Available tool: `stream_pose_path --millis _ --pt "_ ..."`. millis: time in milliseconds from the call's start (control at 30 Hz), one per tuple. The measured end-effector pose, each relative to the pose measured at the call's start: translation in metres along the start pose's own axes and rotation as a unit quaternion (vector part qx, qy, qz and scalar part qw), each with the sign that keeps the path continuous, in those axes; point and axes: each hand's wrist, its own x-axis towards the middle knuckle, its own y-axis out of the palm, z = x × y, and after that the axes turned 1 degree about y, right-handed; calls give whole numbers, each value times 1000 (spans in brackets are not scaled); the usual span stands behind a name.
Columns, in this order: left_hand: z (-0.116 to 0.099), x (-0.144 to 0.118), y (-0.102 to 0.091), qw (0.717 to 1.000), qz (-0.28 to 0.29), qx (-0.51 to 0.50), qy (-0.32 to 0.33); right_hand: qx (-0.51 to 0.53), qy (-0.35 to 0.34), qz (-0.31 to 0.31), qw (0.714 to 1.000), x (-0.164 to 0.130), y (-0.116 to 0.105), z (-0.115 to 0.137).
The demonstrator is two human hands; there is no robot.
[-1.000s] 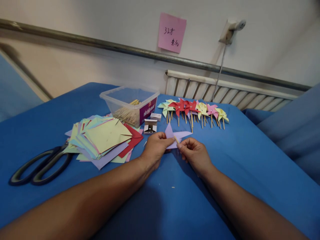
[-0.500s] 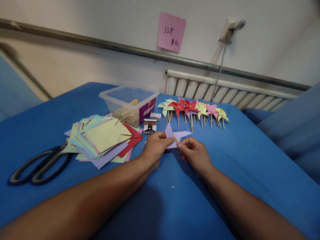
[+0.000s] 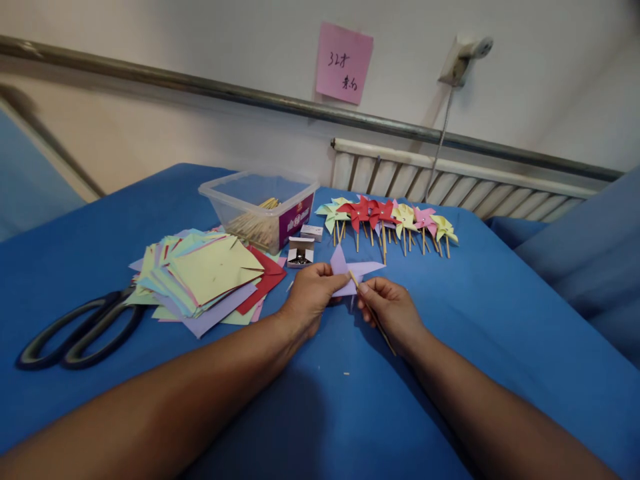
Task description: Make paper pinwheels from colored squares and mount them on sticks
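Between thumb and fingers, my left hand (image 3: 314,290) pinches a purple paper pinwheel (image 3: 364,268), its folded blades spread up and to the right. My right hand (image 3: 393,308) grips a thin wooden stick (image 3: 379,323), whose upper end touches the pinwheel's middle by my left thumb. The stick's lower end slants down below my right palm. How the two are joined at the centre is hidden by my fingers. Just beyond my left hand lies a small open box (image 3: 301,253) with shiny metal pieces inside.
A stack of coloured paper squares (image 3: 215,270) lies on the left, partly over large scissors (image 3: 83,331). Behind stands a clear plastic tub (image 3: 260,200) of sticks, with a second small box (image 3: 311,232) beside it. Finished pinwheels (image 3: 383,213) line the back of the blue table (image 3: 475,347).
The stick in my right hand has swung into view, its long lower part now showing below my palm. My left hand and the purple pinwheel stay almost still.
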Motion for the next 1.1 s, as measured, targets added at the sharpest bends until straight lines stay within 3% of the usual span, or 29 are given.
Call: stream_pose_path --millis 1100 --pt "1 1 -1 1000 9 1 -5 -2 -25 -10 1000 3 -3 -8"
